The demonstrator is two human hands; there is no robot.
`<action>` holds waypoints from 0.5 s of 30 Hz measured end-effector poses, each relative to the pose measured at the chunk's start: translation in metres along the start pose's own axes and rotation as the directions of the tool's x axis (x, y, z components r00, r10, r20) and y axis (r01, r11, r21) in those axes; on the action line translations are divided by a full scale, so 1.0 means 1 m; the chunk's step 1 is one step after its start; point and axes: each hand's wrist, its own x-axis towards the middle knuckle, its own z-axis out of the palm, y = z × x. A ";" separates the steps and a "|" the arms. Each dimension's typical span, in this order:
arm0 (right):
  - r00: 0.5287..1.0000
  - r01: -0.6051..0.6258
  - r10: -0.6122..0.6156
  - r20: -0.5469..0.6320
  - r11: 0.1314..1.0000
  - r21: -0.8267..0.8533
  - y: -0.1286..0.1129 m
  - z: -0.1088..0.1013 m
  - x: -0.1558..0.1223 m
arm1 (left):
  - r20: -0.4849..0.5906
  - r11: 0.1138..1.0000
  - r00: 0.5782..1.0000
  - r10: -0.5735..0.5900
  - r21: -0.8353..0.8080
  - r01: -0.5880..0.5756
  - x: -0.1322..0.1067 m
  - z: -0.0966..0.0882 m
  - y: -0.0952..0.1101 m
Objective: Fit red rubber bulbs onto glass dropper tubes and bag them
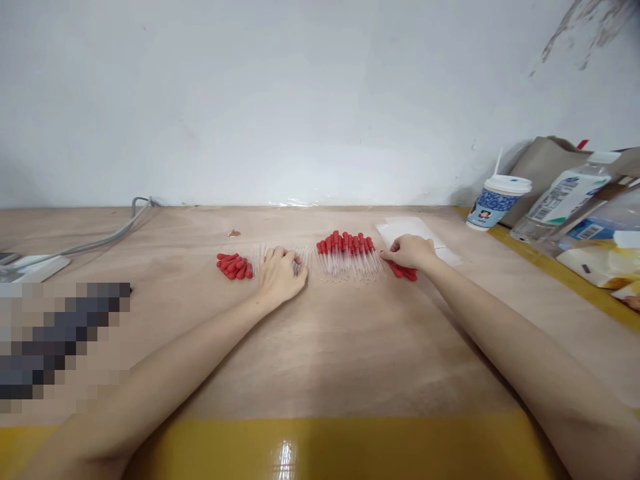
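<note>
My left hand rests with curled fingers on a row of clear, thin dropper tubes; what its fingertips grip is hidden. Just left of it lies a small heap of red rubber dropper bulbs. Between my hands, a fan of droppers lies on the table, red bulbs at the far side and clear tips toward me. My right hand is closed in a pinch at the right end of this fan, with red at its fingertips that looks like a bulb. More red bulbs lie partly under that hand.
White sheets or bags lie behind my right hand. At the right stand a blue paper cup with a straw, a clear bottle and a grey bag. A grey cable runs along the left, near a blurred dark object.
</note>
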 end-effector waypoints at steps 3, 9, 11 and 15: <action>1.000 0.004 -0.004 0.019 1.000 -0.014 -0.006 0.003 -0.002 | 0.022 0.999 1.000 -0.003 0.054 0.001 0.012 0.003 0.008; 0.991 0.012 -0.012 -0.136 1.000 -0.001 -0.013 -0.002 -0.012 | 0.111 0.982 0.992 -0.058 0.184 0.037 0.027 0.009 0.021; 0.970 0.063 -0.054 -0.236 0.997 0.033 -0.017 -0.005 -0.019 | 0.149 0.975 0.985 -0.092 0.213 0.059 0.031 0.007 0.023; 0.900 0.253 -0.173 -0.401 0.955 0.156 -0.031 -0.004 -0.039 | 0.237 0.963 0.959 -0.158 0.252 0.096 0.035 -0.001 0.023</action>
